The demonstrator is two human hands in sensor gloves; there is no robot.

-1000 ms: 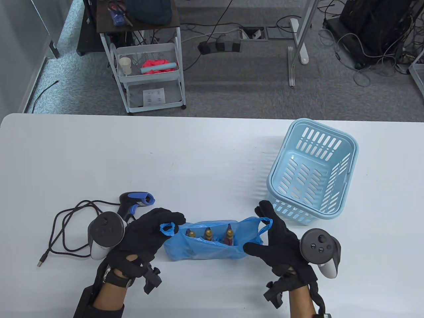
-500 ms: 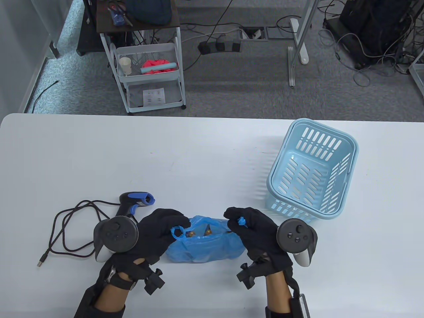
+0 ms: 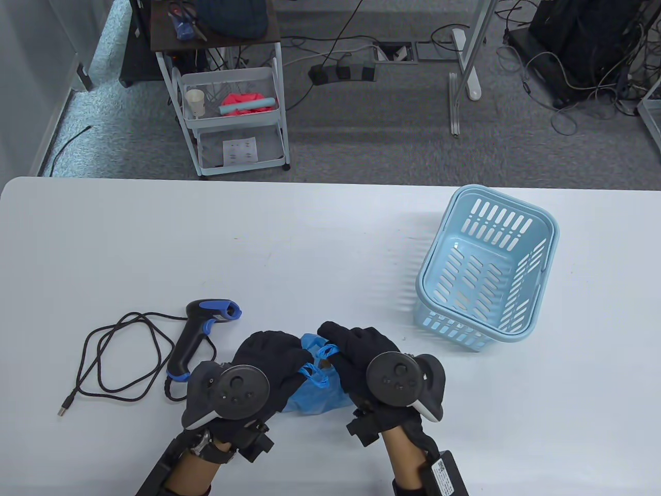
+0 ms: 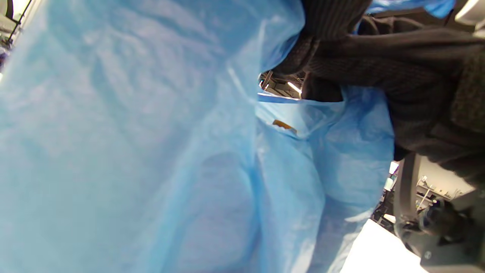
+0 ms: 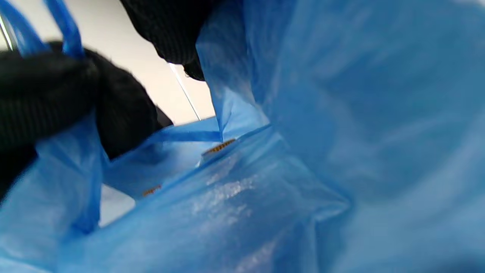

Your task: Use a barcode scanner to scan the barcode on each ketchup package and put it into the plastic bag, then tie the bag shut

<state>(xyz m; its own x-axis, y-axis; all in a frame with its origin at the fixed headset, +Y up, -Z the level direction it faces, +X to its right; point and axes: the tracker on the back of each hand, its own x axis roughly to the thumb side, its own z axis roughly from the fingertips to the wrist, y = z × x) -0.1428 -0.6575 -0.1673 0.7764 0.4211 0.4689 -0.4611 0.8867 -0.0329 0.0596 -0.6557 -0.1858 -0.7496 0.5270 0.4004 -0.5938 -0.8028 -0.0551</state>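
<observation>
— Bringing your hands together has closed the bag: a second ago its mouth was stretched wide with three bottle tops showing; now your left hand (image 3: 271,361) and right hand (image 3: 356,349) meet over the middle of the plastic bag (image 3: 315,398), and the mouth is gathered between them.

— So what do I have hold of?

— Each hand pinches one handle loop with curled fingers. Your left holds the nearer loop (image 3: 314,373), your right the farther loop (image 3: 326,351), and the two loops lie just beside each other, not yet crossed as far as I can tell.

— And the ketchup?

— Inside the bag, I judge; from above your hands hide it. In the wrist views only small orange-brown slivers (image 4: 284,125) show through the opening, too little to name. The barcode scanner (image 3: 199,330) lies on the table to your left, untouched, and the basket (image 3: 547,232) looks empty.

— Meaning?

— Scanning and bagging look finished. You're at the tying step: cross the loops and pull one through, keeping tension even, since thin film tears easily.
</observation>
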